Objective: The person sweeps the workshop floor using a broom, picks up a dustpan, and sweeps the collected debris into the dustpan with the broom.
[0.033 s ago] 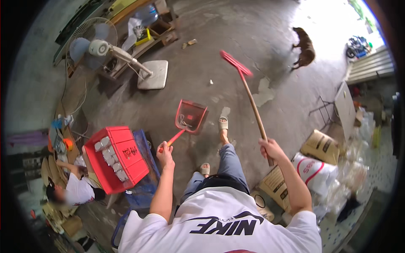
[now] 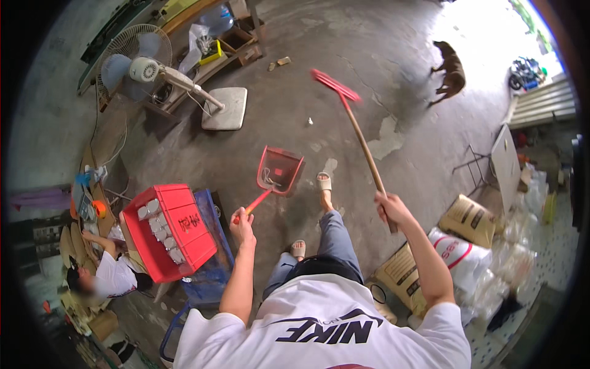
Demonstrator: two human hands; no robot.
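In the head view, my left hand (image 2: 243, 226) is closed around the handle of a red dustpan (image 2: 297, 174), whose pan is low near the floor, ahead of my feet. Some pale, stringy litter lies in it. My right hand (image 2: 393, 210) grips the wooden handle of a broom (image 2: 365, 146). The broom reaches forward and to the left, and its red head is slightly blurred, beyond the dustpan and apart from it. A small white scrap (image 2: 310, 122) lies on the floor between the dustpan and the broom head.
A standing fan (image 2: 224, 109) and a cluttered bench are at the far left. A red crate (image 2: 195, 224) of pale items stands left, by a seated person (image 2: 117, 275). A brown dog (image 2: 452, 71) is at the far right. Sacks (image 2: 467, 221) and plastic bags lie right.
The broom head has swung a little to the left and away from me, with my right hand shifting slightly left. The dustpan stays nearly in place. The dog appears slightly farther right.
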